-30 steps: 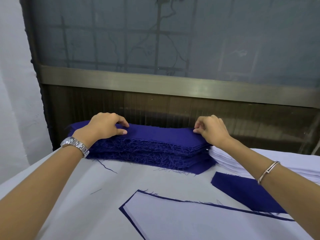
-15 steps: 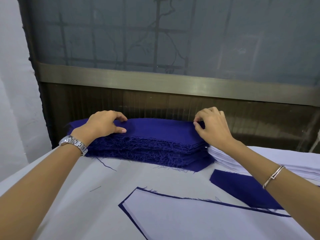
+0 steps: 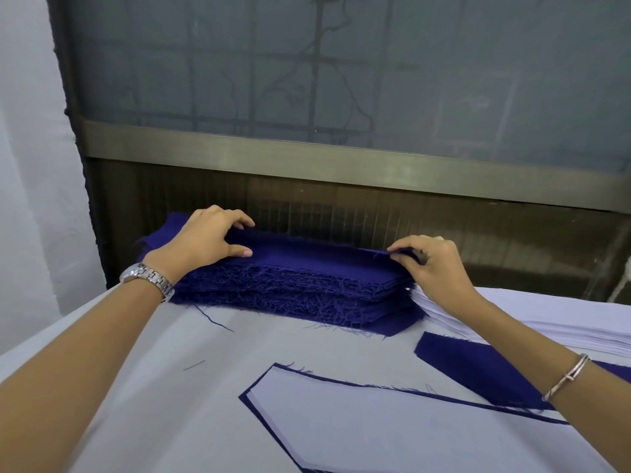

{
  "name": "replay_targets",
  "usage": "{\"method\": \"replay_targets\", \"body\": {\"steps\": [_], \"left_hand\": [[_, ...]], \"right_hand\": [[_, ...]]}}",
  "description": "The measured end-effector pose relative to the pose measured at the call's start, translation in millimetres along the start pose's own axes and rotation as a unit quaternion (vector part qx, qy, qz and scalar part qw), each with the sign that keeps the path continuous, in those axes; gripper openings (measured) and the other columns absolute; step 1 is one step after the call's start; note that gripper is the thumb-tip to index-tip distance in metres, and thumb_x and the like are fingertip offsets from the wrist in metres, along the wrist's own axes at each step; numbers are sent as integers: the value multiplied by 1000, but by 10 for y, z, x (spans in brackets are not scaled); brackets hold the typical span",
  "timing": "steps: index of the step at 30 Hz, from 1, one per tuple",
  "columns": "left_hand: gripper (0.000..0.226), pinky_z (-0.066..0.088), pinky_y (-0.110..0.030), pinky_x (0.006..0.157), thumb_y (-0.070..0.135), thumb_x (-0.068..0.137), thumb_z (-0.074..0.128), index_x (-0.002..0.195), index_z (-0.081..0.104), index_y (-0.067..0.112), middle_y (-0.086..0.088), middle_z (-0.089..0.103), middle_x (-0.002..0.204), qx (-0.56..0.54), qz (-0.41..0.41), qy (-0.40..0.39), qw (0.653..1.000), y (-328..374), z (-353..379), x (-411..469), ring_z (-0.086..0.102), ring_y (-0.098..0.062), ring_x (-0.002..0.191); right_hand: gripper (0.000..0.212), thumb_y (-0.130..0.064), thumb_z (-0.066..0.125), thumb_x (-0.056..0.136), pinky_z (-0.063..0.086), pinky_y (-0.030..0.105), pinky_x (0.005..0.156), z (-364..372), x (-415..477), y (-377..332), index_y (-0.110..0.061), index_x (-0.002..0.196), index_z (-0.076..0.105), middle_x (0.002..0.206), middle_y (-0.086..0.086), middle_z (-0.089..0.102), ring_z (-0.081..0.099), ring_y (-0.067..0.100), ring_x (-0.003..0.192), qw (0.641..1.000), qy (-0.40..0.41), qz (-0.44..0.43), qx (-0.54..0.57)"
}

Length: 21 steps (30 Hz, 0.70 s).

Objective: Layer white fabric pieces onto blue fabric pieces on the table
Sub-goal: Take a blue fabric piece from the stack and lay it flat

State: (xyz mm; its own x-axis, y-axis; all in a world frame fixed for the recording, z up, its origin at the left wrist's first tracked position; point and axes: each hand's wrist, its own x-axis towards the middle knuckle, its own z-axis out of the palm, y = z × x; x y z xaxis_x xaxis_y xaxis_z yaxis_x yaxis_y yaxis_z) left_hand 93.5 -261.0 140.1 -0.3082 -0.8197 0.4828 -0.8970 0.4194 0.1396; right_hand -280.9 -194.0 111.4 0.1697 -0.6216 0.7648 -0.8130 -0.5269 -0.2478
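I see both forearms reaching forward over the grey cloth-covered worktop (image 3: pixel 164 387) to the thick stack of dark blue cut fabric pieces (image 3: pixel 300 291) at its far edge. The left hand (image 3: pixel 205 240) sits knuckles-up on the stack's left end, fingers curled over the far side and thumb laid along the near side, gripping the topmost blue fabric piece (image 3: pixel 307 249) between them; the right hand (image 3: pixel 433 264) is at the stack's right end, wrist bent, thumb and fingertips pressed together on that same piece's edge, pinching it a little above the layers beneath. A steel link wristwatch (image 3: pixel 150 279) rings the left wrist; a thin metal bangle (image 3: pixel 566 377) rings the right.

The stack's near face looks ragged to me, with frayed threads hanging from every layer; its top is smooth, matte weave. Just beside the stack's right end lies a low pile of thin white fabric sheets (image 3: pixel 563 332), edges crisp and even. Nearer me than the stack's right end, a single flat blue strip (image 3: pixel 478 363) lies on the worktop, partly under the right forearm. In front of the stack, a white pointed fabric piece (image 3: pixel 375 435) lies on a blue piece of like shape, a narrow blue border showing along its edges. Behind the stack runs a dull brass-coloured metal rail (image 3: pixel 341 162).
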Motion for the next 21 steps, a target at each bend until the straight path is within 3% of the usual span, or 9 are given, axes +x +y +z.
{"method": "replay_targets", "body": {"steps": [6,10,14,18,21], "left_hand": [[24,35,-39,104,36,87,72,110,71,28,5,69,115,75,37,34,996,22,-70,-40,56,-18,112],[21,35,-39,107,36,89,69,109,73,28,7,71,112,90,41,38,994,19,-128,-60,59,-16,109],[25,38,-40,106,36,93,65,117,71,28,4,70,119,140,15,22,990,-37,-216,-74,61,-18,112],[25,35,-39,100,40,95,60,117,69,32,4,70,110,186,-50,29,981,-153,-406,-90,61,-20,106],[30,39,-41,96,42,95,60,118,68,25,-2,69,109,143,-88,39,985,-165,-619,-94,62,-26,104]], "right_hand": [[13,-3,74,86,53,44,86,-17,-30,-7,-11,97,78,90,-2,72,63,16,86,1000,11,-8,20],[10,-6,74,87,52,54,86,-32,-46,-7,-8,96,78,90,1,72,65,22,88,1000,9,3,30],[12,-8,70,91,55,45,85,-18,-68,-17,-9,101,76,92,-3,70,64,19,89,999,7,19,36],[12,-10,66,94,57,28,77,-31,-48,-8,-17,102,72,89,-7,69,66,18,87,995,22,56,85],[11,-12,64,96,58,32,74,-110,-1,12,-21,100,68,92,0,71,69,20,88,975,29,119,185]]}}
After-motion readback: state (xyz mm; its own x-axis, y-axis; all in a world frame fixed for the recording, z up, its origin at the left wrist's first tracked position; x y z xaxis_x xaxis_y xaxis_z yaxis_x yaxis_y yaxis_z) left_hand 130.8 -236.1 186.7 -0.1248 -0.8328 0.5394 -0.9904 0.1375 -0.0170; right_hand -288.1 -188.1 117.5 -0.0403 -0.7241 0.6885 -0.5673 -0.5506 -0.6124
